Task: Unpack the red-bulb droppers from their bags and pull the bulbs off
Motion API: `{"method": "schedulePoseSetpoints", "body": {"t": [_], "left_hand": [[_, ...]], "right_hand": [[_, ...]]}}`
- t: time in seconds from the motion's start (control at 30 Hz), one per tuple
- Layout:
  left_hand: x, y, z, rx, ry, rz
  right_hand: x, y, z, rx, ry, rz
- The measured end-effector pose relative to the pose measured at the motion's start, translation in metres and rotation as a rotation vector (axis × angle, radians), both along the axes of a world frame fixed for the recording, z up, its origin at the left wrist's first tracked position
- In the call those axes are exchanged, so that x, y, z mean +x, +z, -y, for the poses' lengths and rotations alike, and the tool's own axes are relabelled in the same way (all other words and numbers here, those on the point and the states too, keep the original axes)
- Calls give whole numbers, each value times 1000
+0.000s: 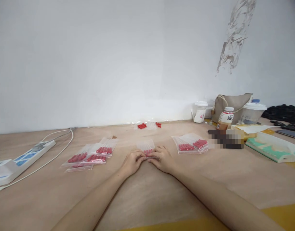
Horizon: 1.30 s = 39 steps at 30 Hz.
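A clear zip-lock bag [145, 144] with several red stick-like pieces inside lies on the table in front of me. My left hand [135, 160] pinches its near edge from the left, thumb against fingers. On the other side my right hand [163, 159] grips the same edge, thumb below and fingers on top. The fingertips almost meet and partly cover the red pieces. To the left lies an overlapping pile of similar filled bags [96, 157]. More filled bags [189, 144] lie to the right of my right hand.
Loose red pieces [142, 126] on plastic lie near the wall. At left is a power strip [29, 157] with a white cable [63, 154]. Cups [200, 111], a drink bottle [226, 118], a grey bag [234, 104] and a green tissue pack [272, 149] stand at right.
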State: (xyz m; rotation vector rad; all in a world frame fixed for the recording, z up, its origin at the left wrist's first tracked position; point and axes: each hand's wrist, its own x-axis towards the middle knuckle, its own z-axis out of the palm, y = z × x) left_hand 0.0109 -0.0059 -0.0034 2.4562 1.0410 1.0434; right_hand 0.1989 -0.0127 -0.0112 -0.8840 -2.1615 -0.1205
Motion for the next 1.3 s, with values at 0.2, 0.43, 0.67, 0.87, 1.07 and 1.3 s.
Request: {"method": "schedulePoseSetpoints", "body": {"t": [0.2, 0.43, 0.67, 0.87, 1.07, 1.3], "left_hand": [[0, -3, -4, -62, 3, 73], [-2, -1, -3, -145, 21, 156], [0, 4, 3, -127, 41, 185], [2, 11, 8, -105, 39, 140], [6, 6, 5, -80, -58, 58], [7, 7, 4, -101, -40, 154]], "right_hand": [[-4, -1, 2, 123, -6, 51], [0, -1, 1, 199, -21, 18], [1, -3, -4, 249, -11, 20], [0, 0, -3, 200, 20, 46], [1, 0, -4, 145, 30, 43], [-2, -4, -8, 204, 10, -22]]}}
